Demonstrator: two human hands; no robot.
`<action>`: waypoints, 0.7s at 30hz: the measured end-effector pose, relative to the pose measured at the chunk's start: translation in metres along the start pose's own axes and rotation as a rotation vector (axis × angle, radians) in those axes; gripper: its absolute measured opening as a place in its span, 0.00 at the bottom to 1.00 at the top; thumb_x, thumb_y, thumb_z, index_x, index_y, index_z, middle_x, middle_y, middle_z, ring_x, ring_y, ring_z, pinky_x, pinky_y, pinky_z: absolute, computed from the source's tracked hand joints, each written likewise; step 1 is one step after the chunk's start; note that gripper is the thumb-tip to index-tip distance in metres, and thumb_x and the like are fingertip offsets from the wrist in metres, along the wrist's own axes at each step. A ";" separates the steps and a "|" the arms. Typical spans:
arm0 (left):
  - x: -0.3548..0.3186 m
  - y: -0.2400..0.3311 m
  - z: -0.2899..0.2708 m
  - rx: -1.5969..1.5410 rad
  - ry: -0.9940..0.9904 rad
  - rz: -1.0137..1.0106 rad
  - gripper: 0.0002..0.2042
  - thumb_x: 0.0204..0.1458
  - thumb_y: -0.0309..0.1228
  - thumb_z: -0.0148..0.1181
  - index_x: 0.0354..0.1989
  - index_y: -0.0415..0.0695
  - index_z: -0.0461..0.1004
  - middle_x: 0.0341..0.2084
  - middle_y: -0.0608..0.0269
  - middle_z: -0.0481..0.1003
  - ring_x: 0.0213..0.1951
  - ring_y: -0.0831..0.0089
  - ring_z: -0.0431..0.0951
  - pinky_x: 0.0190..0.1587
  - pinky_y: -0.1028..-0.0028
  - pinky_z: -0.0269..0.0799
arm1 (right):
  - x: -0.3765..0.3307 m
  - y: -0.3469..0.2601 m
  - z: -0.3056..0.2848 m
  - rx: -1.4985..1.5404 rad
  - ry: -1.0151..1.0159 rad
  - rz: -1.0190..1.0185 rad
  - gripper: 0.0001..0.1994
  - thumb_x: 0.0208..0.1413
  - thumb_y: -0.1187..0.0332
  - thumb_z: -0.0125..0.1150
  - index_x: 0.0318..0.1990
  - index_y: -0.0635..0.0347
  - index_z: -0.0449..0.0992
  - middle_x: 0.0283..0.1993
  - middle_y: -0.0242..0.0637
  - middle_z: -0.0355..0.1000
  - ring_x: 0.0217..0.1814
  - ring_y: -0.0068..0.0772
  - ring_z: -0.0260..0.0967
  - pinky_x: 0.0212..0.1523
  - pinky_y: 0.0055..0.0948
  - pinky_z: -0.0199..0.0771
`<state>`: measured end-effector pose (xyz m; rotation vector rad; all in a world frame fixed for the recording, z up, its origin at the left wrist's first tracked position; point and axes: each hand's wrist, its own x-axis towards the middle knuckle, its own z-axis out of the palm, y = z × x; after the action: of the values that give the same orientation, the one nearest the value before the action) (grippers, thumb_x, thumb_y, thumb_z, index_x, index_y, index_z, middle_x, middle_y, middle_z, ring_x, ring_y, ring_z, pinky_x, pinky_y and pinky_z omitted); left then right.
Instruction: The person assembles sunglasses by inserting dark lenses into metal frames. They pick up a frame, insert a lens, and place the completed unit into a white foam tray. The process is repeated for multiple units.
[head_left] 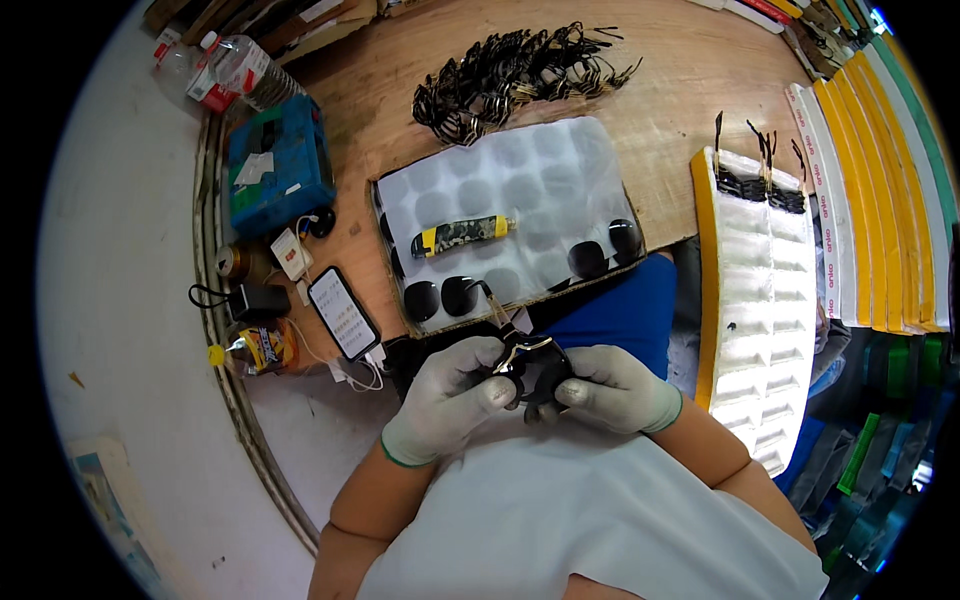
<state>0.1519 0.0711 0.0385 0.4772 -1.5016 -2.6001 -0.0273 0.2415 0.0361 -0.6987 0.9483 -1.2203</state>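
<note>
Close to my body, my gloved left hand (452,388) and gloved right hand (617,388) hold a pair of sunglasses (532,352) between them. The sunglasses have a dark frame with a shiny gold-coloured bridge, and one temple arm points away from me. My left fingers grip the left side, and my right thumb presses near a dark lens (551,380). Some fingertips are hidden behind the frame. Just beyond lies a shallow cardboard box (452,326) with dark lenses (459,297) along its near edge and a translucent white sheet (515,190) over more round shapes.
On the sheet rests a yellow and camouflage-patterned tool (460,236). Tangled dark eyeglass frames (510,80) lie beyond the box. A white slotted tray (760,310) with several frames stands right, beside stacked yellow trays (865,190). Left are a phone (343,312), a blue case (280,165) and bottles (248,70).
</note>
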 end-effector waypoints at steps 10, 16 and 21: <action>-0.001 -0.001 0.008 0.036 0.004 0.006 0.16 0.64 0.34 0.60 0.52 0.34 0.74 0.44 0.64 0.75 0.45 0.78 0.73 0.48 0.74 0.70 | -0.005 -0.012 0.003 -0.155 0.122 0.002 0.15 0.71 0.63 0.48 0.43 0.68 0.75 0.36 0.37 0.77 0.40 0.27 0.73 0.45 0.30 0.74; 0.008 0.001 0.013 -0.059 0.007 0.050 0.17 0.68 0.37 0.54 0.52 0.33 0.75 0.36 0.64 0.77 0.38 0.79 0.73 0.42 0.76 0.69 | 0.001 -0.020 0.013 -0.549 0.199 -0.170 0.13 0.70 0.67 0.47 0.41 0.68 0.74 0.31 0.39 0.77 0.32 0.34 0.75 0.38 0.31 0.75; 0.001 0.002 0.006 0.135 0.001 0.075 0.22 0.65 0.44 0.59 0.46 0.31 0.76 0.39 0.55 0.78 0.40 0.68 0.79 0.45 0.69 0.77 | 0.001 -0.023 0.010 -0.552 0.143 -0.207 0.12 0.69 0.67 0.49 0.41 0.69 0.75 0.30 0.40 0.78 0.31 0.36 0.77 0.36 0.29 0.75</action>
<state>0.1490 0.0754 0.0426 0.4256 -1.6689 -2.4529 -0.0290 0.2351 0.0607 -1.1785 1.3816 -1.2058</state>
